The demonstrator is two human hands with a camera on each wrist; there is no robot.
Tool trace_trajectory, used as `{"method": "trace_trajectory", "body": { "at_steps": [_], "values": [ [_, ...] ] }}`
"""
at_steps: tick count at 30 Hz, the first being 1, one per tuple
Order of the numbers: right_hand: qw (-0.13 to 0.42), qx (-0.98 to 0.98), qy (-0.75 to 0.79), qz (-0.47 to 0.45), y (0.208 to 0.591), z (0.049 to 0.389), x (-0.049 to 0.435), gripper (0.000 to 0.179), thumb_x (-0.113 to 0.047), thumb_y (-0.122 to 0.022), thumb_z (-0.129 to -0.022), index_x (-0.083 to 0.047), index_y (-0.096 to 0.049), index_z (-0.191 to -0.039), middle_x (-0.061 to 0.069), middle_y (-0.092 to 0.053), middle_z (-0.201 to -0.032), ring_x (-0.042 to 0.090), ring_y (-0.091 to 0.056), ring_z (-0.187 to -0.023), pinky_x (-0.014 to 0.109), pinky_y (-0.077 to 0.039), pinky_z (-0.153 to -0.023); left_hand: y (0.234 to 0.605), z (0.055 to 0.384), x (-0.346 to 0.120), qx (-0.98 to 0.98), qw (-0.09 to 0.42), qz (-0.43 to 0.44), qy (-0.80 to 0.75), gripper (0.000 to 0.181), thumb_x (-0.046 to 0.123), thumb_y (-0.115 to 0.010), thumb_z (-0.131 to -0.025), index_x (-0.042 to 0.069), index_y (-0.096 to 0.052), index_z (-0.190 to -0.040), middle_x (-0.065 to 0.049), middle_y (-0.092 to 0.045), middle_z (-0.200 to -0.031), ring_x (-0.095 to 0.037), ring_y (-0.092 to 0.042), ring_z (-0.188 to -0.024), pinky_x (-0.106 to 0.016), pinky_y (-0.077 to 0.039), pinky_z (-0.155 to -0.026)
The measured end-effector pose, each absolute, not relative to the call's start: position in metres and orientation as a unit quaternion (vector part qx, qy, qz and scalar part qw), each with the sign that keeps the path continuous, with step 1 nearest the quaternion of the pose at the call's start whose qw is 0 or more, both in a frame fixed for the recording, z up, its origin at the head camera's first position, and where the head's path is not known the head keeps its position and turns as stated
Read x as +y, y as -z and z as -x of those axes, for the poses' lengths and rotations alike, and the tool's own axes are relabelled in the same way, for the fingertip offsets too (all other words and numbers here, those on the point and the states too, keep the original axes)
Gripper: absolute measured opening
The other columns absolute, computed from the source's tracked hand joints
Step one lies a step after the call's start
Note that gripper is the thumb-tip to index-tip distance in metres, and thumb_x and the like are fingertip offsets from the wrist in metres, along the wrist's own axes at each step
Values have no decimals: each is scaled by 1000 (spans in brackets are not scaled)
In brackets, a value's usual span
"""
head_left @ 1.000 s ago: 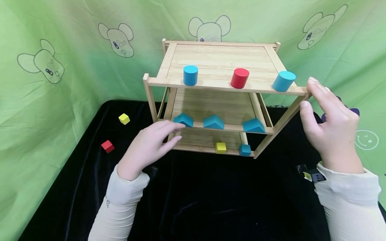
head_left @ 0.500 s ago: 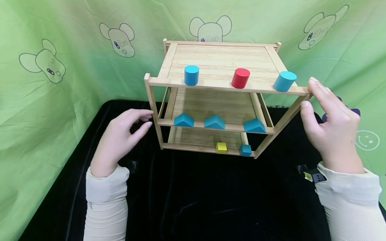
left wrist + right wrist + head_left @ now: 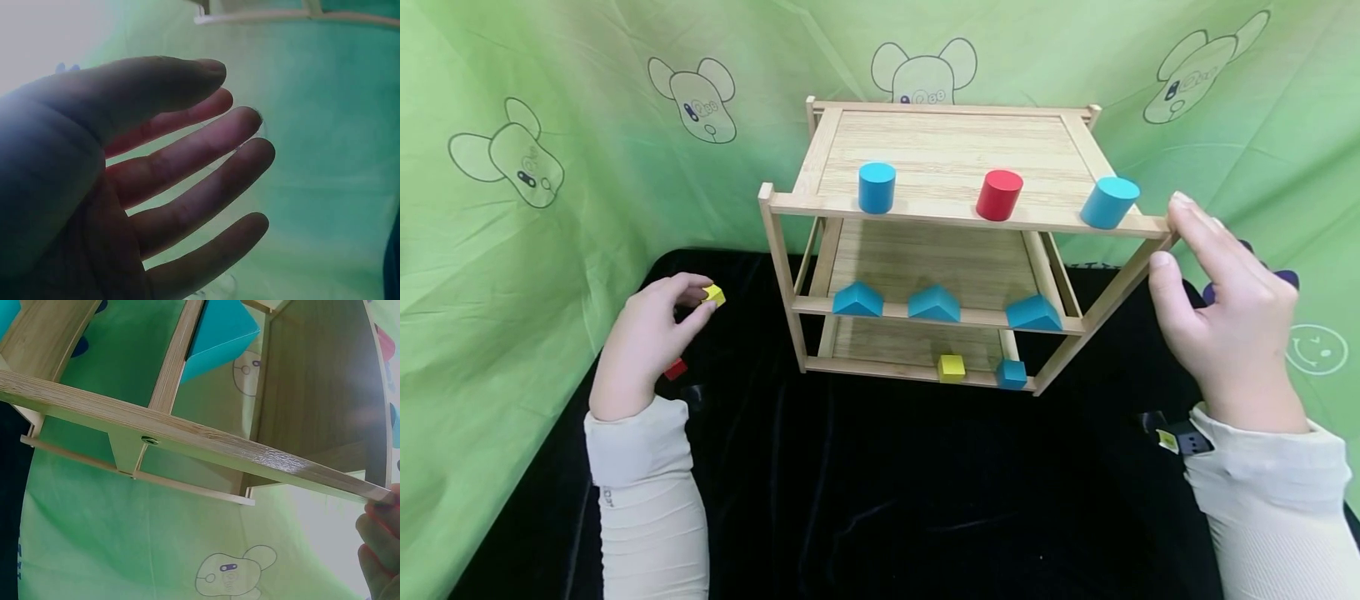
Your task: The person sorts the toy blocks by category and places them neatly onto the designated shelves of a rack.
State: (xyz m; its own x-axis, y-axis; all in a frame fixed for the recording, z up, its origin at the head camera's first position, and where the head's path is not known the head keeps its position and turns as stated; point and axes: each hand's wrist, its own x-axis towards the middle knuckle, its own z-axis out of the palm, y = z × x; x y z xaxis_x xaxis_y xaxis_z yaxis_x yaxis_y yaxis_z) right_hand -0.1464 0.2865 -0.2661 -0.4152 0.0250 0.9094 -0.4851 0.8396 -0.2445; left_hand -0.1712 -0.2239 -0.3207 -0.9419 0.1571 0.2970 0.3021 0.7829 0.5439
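My left hand reaches over the black cloth left of the wooden shelf, its fingertips overlapping a yellow cube in the head view. In the left wrist view the fingers are spread and loosely bent, with no cube showing between them. A red cube lies partly hidden behind that hand. My right hand holds the shelf's front right corner post, thumb in front and fingers at the top. The right wrist view shows its fingers right at the post's end.
Blue cylinders flank a red cylinder on the top tier's front edge. Blue triangular blocks line the middle tier. A yellow cube and a blue cube sit on the bottom tier. A green curtain surrounds the back.
My left hand has moved left from in front of the middle tier, past the shelf's left post, to the loose yellow cube. The right hand has stayed at the corner post.
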Motion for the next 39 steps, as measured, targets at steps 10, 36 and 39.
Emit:
{"method": "trace_trajectory", "body": {
  "at_steps": [10, 36, 39],
  "values": [
    [522, -805, -244, -141, 266, 146, 286, 41, -29, -59, -91, -7, -74, -122, 9, -70, -123, 23, -65, -118, 21, -44, -106, 337, 180, -244, -945, 71, 86, 309, 34, 15, -61, -101, -5, -59, -128, -28, -66, -115, -43, -62, -107, -58, -47, -93],
    [525, -804, -241, -142, 266, 147, 287, 41, -29, -59, -91, -6, -74, -122, 9, -70, -123, 25, -65, -118, 18, -43, -104, 379, 194, -284, -948, -72, 12, 310, 52, 13, -68, -95, -11, -49, -136, -37, -53, -131, -52, -52, -120, -62, -44, -99],
    [524, -804, -243, -143, 266, 147, 286, 41, -29, -59, -91, -6, -74, -122, 9, -70, -123, 25, -65, -118, 19, -43, -105, 382, 194, -287, -947, -85, 10, 309, 53, 14, -69, -94, -11, -49, -137, -37, -53, -132, -52, -51, -121, -62, -43, -100]
  ]
}}
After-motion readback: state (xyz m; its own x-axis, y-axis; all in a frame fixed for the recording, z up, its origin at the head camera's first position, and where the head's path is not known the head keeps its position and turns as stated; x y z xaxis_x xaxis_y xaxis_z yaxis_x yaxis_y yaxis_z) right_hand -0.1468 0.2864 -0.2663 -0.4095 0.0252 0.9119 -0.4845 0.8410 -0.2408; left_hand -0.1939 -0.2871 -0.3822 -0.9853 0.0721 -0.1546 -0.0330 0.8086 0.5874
